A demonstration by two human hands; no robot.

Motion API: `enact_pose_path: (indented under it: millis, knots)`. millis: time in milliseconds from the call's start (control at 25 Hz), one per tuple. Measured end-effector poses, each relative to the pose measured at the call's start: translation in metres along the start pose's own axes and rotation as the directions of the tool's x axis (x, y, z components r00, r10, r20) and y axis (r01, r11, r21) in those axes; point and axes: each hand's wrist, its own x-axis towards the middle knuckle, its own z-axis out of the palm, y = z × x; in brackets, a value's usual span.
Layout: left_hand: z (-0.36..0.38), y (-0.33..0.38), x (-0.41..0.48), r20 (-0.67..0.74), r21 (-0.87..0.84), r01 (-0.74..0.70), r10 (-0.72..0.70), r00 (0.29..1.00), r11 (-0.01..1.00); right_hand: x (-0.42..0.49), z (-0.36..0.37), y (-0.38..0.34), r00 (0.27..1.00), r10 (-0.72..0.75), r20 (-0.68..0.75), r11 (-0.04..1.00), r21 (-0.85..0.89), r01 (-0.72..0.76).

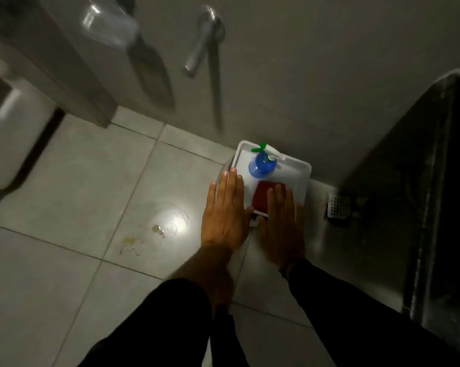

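Note:
A white tray (297, 178) stands on the tiled floor against the wall. In it are a blue spray bottle (260, 166) with a green and white trigger head and a dark red cloth or sponge (263, 197). My left hand (224, 215) hovers flat with straight fingers over the tray's left edge. Beside it, my right hand (283, 223) is stretched out flat above the tray's near end, its fingertips over the red item. Neither hand holds anything. Whether they touch the tray cannot be told.
A yellowish spill (133, 241) and a bright light spot (173, 221) mark the floor tiles left of the hands. A toilet (8, 144) is at far left, a metal tap (205, 41) on the wall, a floor drain (337, 206) and dark raised edge at right.

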Motion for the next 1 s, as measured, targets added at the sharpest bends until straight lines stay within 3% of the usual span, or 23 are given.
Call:
enact_pose_path:
  millis: [120, 240, 320, 480, 640, 800, 880, 1000]
  knots:
    - [0.07, 0.006, 0.052, 0.141, -0.029, 0.084, -0.079, 0.987, 0.996, 0.043, 0.057, 0.041, 0.97, 0.212, 0.122, 0.952, 0.199, -0.233]
    - [0.115, 0.017, 0.103, 0.247, -0.062, 0.119, -0.1, 0.964, 0.991, 0.097, 0.093, 0.073, 0.876, 0.416, 0.243, 0.793, 0.375, -0.481]
    - [0.14, 0.027, 0.132, 0.312, -0.054, 0.152, -0.128, 0.941, 0.987, 0.129, 0.112, 0.088, 0.813, 0.508, 0.284, 0.705, 0.405, -0.582]
    - [0.184, 0.043, 0.163, 0.409, -0.164, 0.426, -0.332, 0.85, 0.89, 0.166, 0.148, 0.104, 0.675, 0.612, 0.414, 0.546, 0.396, -0.738]
    - [0.196, 0.043, 0.173, 0.467, -0.361, 0.547, -0.361, 0.807, 0.755, 0.169, 0.154, 0.118, 0.689, 0.59, 0.42, 0.372, 0.616, -0.694]
    - [0.164, 0.031, 0.15, 0.356, -0.673, 0.451, -0.279, 0.892, 0.586, 0.148, 0.129, 0.099, 0.721, 0.61, 0.33, 0.187, 0.824, -0.535]
    - [0.141, 0.018, 0.122, 0.347, -0.794, 0.432, -0.264, 0.9, 0.429, 0.132, 0.108, 0.076, 0.756, 0.574, 0.314, 0.134, 0.875, -0.465]
    - [0.102, -0.027, 0.066, 0.363, -0.886, 0.417, -0.256, 0.896, 0.201, 0.1, 0.081, 0.037, 0.849, 0.375, 0.373, 0.131, 0.885, -0.447]
